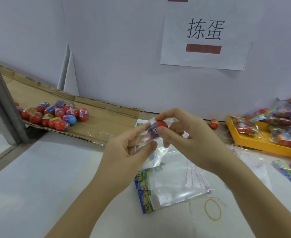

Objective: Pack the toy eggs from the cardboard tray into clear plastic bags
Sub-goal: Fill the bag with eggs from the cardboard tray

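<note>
On the left, the cardboard tray (pixel 96 121) holds a heap of toy eggs (pixel 55 114). At centre the left hand (pixel 124 152) pinches the mouth of a clear bag (pixel 143 140) between thumb and fingers, and the right hand (pixel 189 134), fingers curled, grips a red egg (pixel 162 124) partly inside that mouth. This looks like the loading step; next the egg needs pushing fully down with the mouth held wide. Further right, packed bags (pixel 287 117) fill a yellow tray (pixel 254 145)
</note>
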Available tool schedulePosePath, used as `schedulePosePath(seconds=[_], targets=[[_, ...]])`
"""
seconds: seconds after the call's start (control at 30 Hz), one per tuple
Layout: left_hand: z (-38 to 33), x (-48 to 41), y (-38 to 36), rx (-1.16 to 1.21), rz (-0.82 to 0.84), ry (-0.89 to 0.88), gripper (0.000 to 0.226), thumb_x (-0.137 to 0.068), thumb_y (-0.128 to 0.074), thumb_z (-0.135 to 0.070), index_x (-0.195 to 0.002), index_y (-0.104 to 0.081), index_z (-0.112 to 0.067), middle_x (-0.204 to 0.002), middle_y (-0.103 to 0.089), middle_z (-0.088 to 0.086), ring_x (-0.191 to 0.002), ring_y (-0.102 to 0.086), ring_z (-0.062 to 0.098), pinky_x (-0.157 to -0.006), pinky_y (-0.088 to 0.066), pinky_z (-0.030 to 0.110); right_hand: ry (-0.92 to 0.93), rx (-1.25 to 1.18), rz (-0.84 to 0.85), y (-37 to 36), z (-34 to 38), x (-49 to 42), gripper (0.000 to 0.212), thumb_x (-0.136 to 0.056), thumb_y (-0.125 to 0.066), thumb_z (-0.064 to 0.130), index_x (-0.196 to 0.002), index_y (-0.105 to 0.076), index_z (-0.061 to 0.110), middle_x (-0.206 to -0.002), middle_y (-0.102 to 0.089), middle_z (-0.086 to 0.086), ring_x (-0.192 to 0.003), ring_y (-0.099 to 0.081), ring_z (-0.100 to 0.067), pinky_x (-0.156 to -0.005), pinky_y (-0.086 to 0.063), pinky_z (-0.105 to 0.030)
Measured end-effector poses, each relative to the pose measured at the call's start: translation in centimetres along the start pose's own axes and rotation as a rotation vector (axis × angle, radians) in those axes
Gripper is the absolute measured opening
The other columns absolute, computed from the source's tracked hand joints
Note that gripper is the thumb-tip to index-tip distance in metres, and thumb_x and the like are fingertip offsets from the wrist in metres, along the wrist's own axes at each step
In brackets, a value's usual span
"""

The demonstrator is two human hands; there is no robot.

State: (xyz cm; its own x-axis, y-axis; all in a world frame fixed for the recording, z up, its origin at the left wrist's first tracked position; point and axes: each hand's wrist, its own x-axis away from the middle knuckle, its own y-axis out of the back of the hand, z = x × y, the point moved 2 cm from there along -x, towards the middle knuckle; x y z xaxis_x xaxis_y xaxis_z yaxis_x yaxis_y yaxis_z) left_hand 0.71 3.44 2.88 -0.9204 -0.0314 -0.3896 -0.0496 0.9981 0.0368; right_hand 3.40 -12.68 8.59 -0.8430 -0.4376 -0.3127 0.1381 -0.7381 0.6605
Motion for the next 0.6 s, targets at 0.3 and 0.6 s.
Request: schedulePosePath(seconds=[0.3,0.6], targets=[[-0.9,0.1,-0.8,0.136,0.068,-0.031,0.044,-0.072,-0.070,-0.015,-0.114,-0.064,-0.026,-0.071,-0.069,-0.006,-0.078,-0.071,0.000,-0.071,-0.052,0.011,0.082,0.003,0.009,0.2,0.2,0.1,0.022,-0.083,-0.053,0.051,-0.100,-0.068,0.048,-0.081,-0.064,0.009,-0.068,-0.050,-0.018,-0.067,-0.043,-0.029],[-0.1,-0.1,-0.1,0.284,-0.092,0.188,0.039,-0.064,-0.073,-0.030,-0.103,-0.072,-0.028,-0.084,-0.073,0.018,-0.066,-0.059,0.024,-0.053,-0.053,0.023,0.036,-0.029,0.167,-1.5,0.5,0.4,0.022,-0.088,-0.060,0.043,-0.109,-0.062,0.035,-0.095,-0.068,0.021,-0.082,-0.061,-0.005,-0.082,-0.049,-0.029]])
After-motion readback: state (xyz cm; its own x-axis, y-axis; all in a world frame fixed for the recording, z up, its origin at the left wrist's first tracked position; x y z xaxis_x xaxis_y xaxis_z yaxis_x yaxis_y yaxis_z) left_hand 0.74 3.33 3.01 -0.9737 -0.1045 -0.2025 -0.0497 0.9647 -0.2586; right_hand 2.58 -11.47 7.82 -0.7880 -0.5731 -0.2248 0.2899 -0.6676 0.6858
